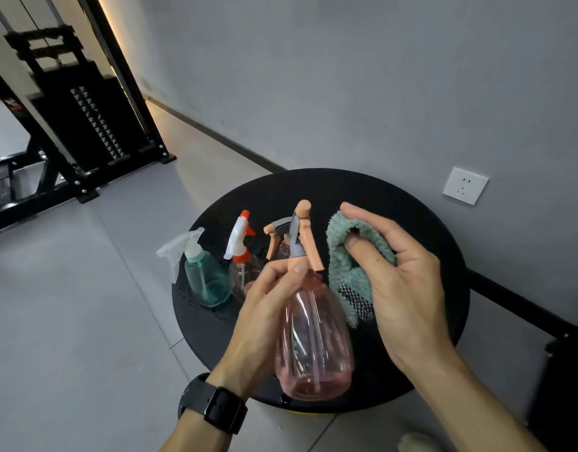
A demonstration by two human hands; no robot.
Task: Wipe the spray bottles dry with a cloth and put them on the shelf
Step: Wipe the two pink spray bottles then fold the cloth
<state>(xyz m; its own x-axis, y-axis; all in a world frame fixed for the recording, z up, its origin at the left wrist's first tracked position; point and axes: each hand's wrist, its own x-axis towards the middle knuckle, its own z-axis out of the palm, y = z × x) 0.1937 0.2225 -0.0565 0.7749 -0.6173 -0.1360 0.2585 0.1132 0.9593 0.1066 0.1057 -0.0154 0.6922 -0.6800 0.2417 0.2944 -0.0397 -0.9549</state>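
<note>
head view: the pink spray bottle (313,340) is held upright over the bench's (444,256) near edge, its neck pinched by the left hand (268,308). the cloth (352,269), gripped in the right hand's (408,285) curled fingers (356,238), lies just beside the bottle's right shoulder.

Your left hand (268,308) covers the base of the clear bottle with the red-and-white trigger (240,256). Behind the tall pink plastic spray bottle (313,340), 1 more peach-triggered bottle (276,243) is mostly hidden. Both your forearms are cut off at the bottom edge.
</note>
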